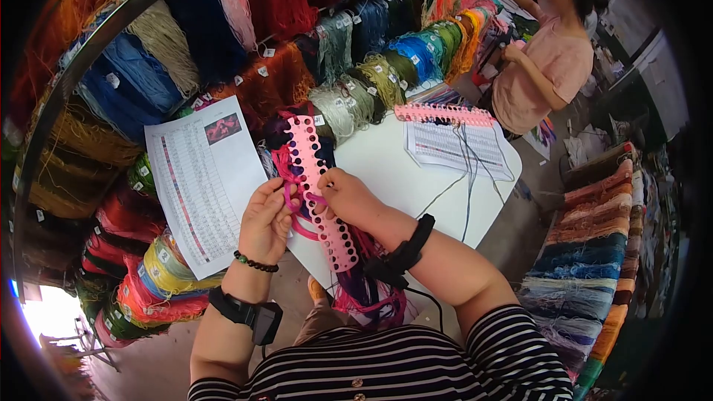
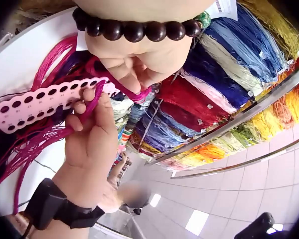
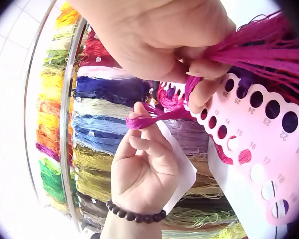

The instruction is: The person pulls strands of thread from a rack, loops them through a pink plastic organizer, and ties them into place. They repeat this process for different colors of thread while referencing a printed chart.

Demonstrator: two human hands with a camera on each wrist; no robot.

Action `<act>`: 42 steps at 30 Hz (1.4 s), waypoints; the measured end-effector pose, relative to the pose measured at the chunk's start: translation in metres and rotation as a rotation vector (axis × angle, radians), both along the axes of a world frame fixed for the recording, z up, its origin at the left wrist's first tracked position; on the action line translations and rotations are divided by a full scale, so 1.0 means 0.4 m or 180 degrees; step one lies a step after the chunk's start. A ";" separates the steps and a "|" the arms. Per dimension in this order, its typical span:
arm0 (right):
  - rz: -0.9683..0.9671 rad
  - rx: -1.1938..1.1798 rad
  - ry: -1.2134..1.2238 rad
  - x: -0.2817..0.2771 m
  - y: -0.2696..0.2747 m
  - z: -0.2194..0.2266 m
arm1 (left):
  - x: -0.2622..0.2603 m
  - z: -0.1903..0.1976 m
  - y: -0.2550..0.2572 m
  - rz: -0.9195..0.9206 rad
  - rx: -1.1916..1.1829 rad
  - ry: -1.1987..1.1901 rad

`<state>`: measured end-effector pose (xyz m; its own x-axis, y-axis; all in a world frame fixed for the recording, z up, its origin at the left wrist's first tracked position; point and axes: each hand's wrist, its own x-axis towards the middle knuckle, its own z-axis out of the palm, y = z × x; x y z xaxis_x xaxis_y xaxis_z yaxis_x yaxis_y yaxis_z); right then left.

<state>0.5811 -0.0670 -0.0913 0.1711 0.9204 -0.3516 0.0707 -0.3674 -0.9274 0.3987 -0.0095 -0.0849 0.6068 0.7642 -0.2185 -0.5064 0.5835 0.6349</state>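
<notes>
the pink holed card (image 1: 307, 152) lies in the middle, over the near left part of the white table (image 1: 423, 197), running from near to far. the magenta thread (image 3: 177, 113) is at its edge, between your two hands. your left hand (image 1: 265, 219) pinches a small loop of this thread between thumb and finger. your right hand (image 1: 349, 194) has its fingers curled round the magenta strands, against the card. neither hand is wide open.

to my judgement, you are now working the thread at one hole and drawing the loop snug. the next move seems to ask for an even, gentle pull, with the strands together and the card steady.

to the left is a printed sheet (image 1: 197, 186); far right on the table, a second pink card (image 1: 445, 113) with threads, and beyond it another person (image 1: 546, 59).

the right wrist view shows the numbers (image 3: 253, 146) beside the holes, too small to read in the head view. the left wrist view shows the ceiling (image 2: 244, 174), which the head view does not.
</notes>
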 end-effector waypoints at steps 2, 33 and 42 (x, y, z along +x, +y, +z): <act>-0.0015 -0.0023 0.0050 0.002 0.000 -0.001 | 0.003 0.003 -0.002 0.0034 0.0051 0.0089; -0.0291 0.0024 0.0584 0.001 -0.006 -0.018 | -0.012 0.009 0.007 0.0327 0.1617 0.1316; -0.0256 0.0048 0.0547 0.003 -0.009 -0.017 | -0.032 -0.014 0.016 0.0404 0.2463 0.2208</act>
